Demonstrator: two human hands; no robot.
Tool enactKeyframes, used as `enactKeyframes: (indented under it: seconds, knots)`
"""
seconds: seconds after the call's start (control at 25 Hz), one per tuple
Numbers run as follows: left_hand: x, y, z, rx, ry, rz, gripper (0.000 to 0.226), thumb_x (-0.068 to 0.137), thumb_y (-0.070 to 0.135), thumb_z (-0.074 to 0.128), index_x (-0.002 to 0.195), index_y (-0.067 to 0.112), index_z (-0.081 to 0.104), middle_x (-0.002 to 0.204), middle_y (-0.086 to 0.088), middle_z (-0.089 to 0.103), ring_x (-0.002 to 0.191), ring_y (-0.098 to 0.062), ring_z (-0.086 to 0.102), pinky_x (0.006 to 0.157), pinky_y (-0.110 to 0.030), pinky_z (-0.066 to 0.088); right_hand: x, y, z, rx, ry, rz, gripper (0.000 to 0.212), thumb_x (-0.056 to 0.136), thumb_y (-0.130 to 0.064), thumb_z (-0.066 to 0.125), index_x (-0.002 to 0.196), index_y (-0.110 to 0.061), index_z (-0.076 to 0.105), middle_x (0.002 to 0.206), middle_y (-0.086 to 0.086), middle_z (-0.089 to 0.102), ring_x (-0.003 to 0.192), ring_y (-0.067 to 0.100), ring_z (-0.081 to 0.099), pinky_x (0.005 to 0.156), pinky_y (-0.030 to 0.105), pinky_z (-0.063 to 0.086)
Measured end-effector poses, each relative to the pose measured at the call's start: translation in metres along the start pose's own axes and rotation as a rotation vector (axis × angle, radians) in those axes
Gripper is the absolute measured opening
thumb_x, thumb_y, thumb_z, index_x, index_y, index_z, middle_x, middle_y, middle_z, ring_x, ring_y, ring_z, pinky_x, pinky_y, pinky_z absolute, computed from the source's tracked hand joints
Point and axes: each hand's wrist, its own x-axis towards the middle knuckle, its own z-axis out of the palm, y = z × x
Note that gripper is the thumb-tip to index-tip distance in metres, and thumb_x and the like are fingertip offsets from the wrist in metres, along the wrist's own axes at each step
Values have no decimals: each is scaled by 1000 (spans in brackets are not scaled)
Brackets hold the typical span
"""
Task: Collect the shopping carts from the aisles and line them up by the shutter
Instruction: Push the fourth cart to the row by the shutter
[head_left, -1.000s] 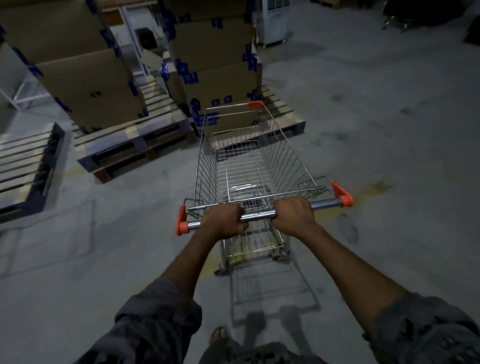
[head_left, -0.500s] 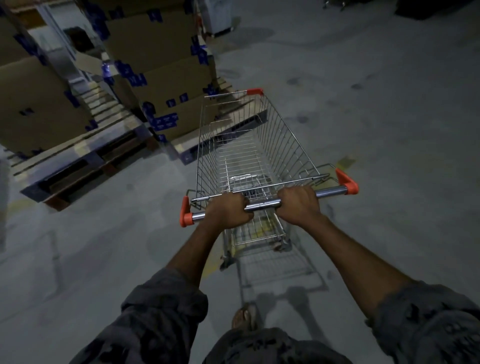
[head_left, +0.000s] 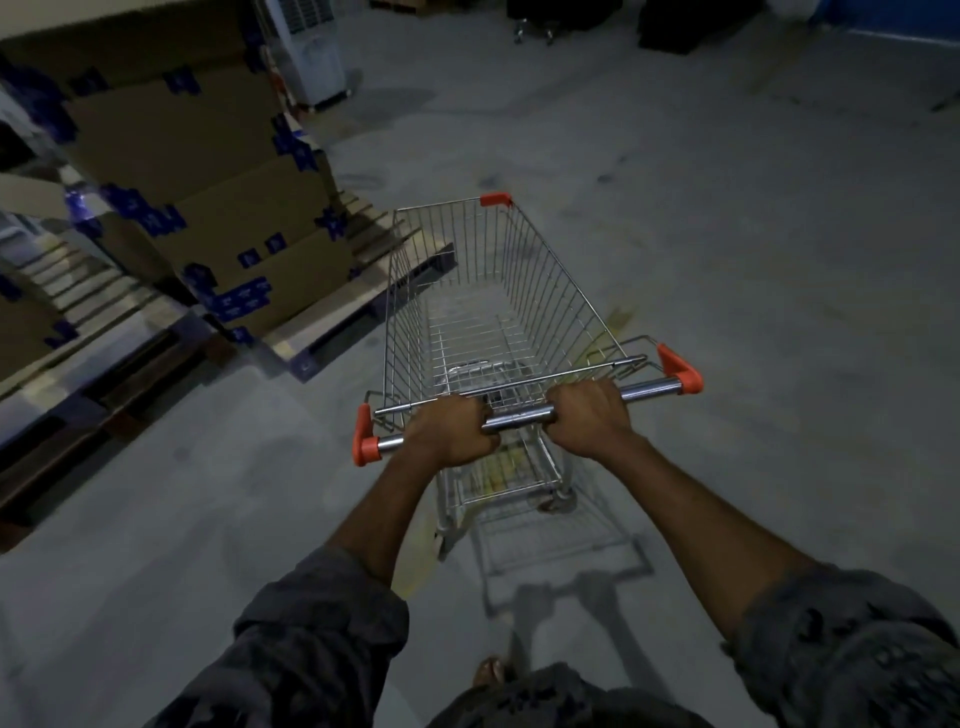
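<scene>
Chrome wire cart (head_left: 545, 291), orange corners; left hand (head_left: 449, 434) and right hand (head_left: 589, 418) curl fingers (head_left: 462, 410) round its handle (head_left: 519, 420); taped boxes (head_left: 218, 208) at ten o'clock.

Open concrete floor (head_left: 753, 249) lies ahead and to the right of the shopping cart (head_left: 545, 291); on the left, stacked cardboard boxes (head_left: 218, 208) on wooden pallets (head_left: 317, 343) crowd in, one pallet corner just beside the basket's left wall; a white cooler unit (head_left: 317, 52) stands beyond the boxes; dark objects (head_left: 680, 26) line the floor's far edge, well apart from the cart.
</scene>
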Motion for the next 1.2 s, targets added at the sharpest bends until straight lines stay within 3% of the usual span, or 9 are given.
enactKeyframes:
  seconds: [0.08, 0.2, 0.6, 0.8, 0.92, 1.08, 1.2]
  knots:
    - [9, -4, -1, 4, 2, 38, 21, 85, 49, 61, 88, 28, 65, 71, 6, 55, 69, -18, 59, 63, -30, 48, 2, 3, 0, -3, 5, 14, 20, 77, -33, 65, 93, -20, 68, 93, 5, 74, 93, 29, 70, 84, 34, 46]
    - [26, -10, -4, 51, 30, 95, 29, 83, 51, 60, 96, 26, 68, 77, 6, 58, 69, -17, 56, 61, -28, 39, 6, 7, 0, -7, 1, 31, 20, 78, -32, 65, 94, -20, 67, 94, 5, 73, 94, 30, 69, 84, 34, 46]
    - [109, -3, -16, 78, -42, 250, 21, 82, 51, 61, 79, 31, 61, 76, 7, 65, 68, -15, 61, 60, -27, 36, 37, 51, 0, 35, -15, 172, 24, 80, -36, 64, 95, -20, 69, 95, 4, 73, 93, 28, 70, 83, 33, 49]
    - [167, 14, -18, 100, -37, 248, 33, 73, 61, 58, 79, 29, 65, 80, 4, 70, 75, -19, 66, 66, -31, 50, 56, 91, 4, 38, 30, 190, 25, 80, -37, 63, 97, -20, 71, 94, 4, 74, 88, 27, 70, 78, 31, 49]
    - [202, 27, -20, 76, -38, 248, 32, 71, 64, 58, 82, 34, 58, 85, 5, 70, 80, -19, 66, 68, -31, 49, 67, 119, 3, 45, 42, 181, 27, 81, -38, 62, 100, -20, 69, 93, 4, 74, 86, 27, 70, 75, 32, 49]
    - [250, 49, -18, 43, -26, 259, 49, 66, 72, 54, 102, 39, 58, 96, 7, 72, 88, -18, 67, 77, -35, 53, 82, 161, 2, 67, 67, 191, 33, 81, -40, 61, 106, -20, 66, 93, 5, 73, 85, 29, 69, 71, 31, 47]
    - [289, 70, -19, 79, -43, 274, 47, 66, 69, 58, 100, 37, 62, 94, 6, 72, 89, -19, 67, 76, -33, 53, 96, 195, 0, 84, 51, 215, 33, 79, -40, 61, 104, -21, 67, 91, 5, 74, 85, 30, 70, 73, 32, 50]
